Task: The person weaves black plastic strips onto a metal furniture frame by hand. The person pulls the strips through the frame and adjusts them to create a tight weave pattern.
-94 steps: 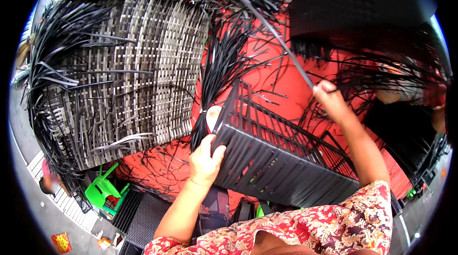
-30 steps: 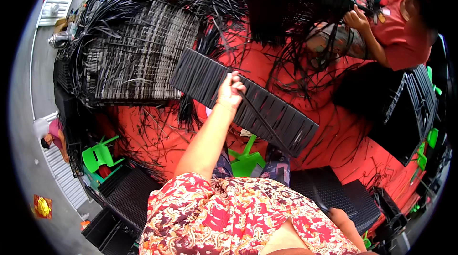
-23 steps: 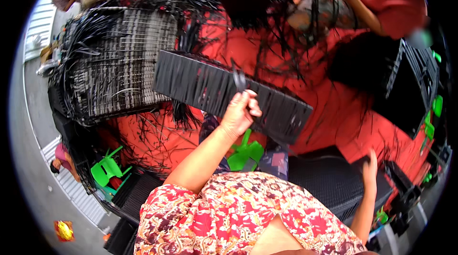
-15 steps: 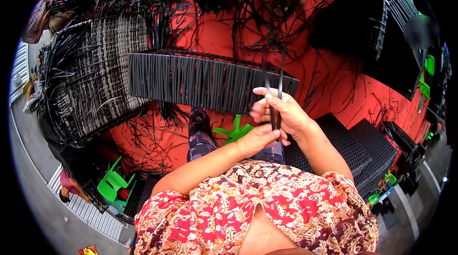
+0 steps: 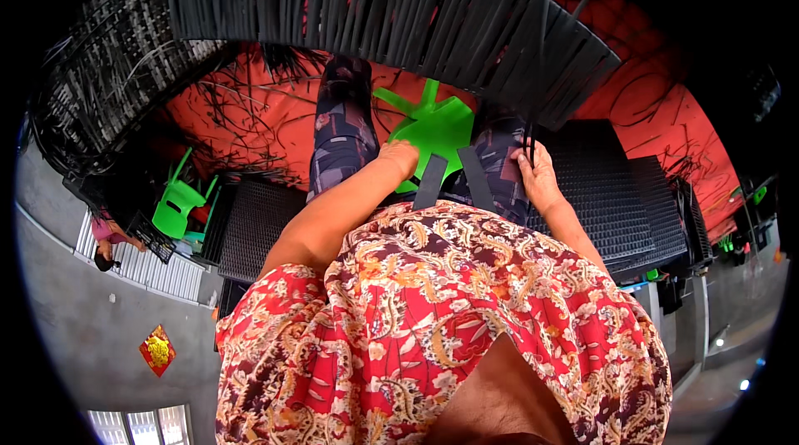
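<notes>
My right hand [image 5: 539, 176] is closed on thin black plastic strips [image 5: 543, 45] beside my right thigh. They run up past the right end of a long panel [image 5: 391, 12] wrapped in dark upright strips. My left hand [image 5: 402, 158] is curled beside my left thigh, against the edge of a small green plastic chair [image 5: 439, 124]. Its fingers are folded under, so anything in them is hidden. Between my legs, two flat dark grey bands [image 5: 475, 177] stand out in front of the chair.
Stacked black woven panels [image 5: 591, 195] lie at my right, with another dark woven piece [image 5: 260, 228] at my left. A partly woven grey piece [image 5: 116, 54] stands at the far left. Loose strip scraps litter the red floor covering [image 5: 250, 129]. Another green chair [image 5: 176, 205] stands further left.
My hands were together, holding black strips in front of me. They have parted: the left is by the green chair, the right has moved right with strips. The view has tilted downward.
</notes>
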A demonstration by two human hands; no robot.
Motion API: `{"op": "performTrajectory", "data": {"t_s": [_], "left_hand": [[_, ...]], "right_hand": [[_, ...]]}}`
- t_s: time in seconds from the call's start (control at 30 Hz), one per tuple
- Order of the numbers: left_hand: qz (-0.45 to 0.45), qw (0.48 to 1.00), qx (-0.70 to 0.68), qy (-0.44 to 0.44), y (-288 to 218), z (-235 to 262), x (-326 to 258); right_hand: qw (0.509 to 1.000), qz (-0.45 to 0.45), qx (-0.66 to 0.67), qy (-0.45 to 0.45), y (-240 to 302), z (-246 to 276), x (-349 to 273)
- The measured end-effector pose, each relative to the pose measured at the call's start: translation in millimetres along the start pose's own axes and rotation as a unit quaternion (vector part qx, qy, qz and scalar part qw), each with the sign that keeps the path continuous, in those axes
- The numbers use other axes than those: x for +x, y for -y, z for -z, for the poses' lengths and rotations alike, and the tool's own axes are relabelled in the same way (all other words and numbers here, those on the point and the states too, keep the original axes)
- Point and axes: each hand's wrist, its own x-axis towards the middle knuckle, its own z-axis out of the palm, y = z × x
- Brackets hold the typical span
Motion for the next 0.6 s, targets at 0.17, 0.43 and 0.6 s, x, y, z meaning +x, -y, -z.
{"op": "performTrajectory", "data": {"t_s": [0.17,0.43,0.6], "left_hand": [[0.074,0.988,-0.135,-0.021,-20.6,-19.5,0.2],[0.015,0.983,-0.166,-0.074,-35.8,-31.3,52.9],[-0.003,0.969,-0.222,-0.11,-75.3,-36.3,69.8]], "right_hand": [[0.984,0.078,-0.157,-0.04,26.1,13.7,-46.5],[0.956,0.075,-0.281,-0.021,66.1,40.6,-92.2],[0.958,0.074,-0.276,0.028,64.4,61.2,-108.7]]}}
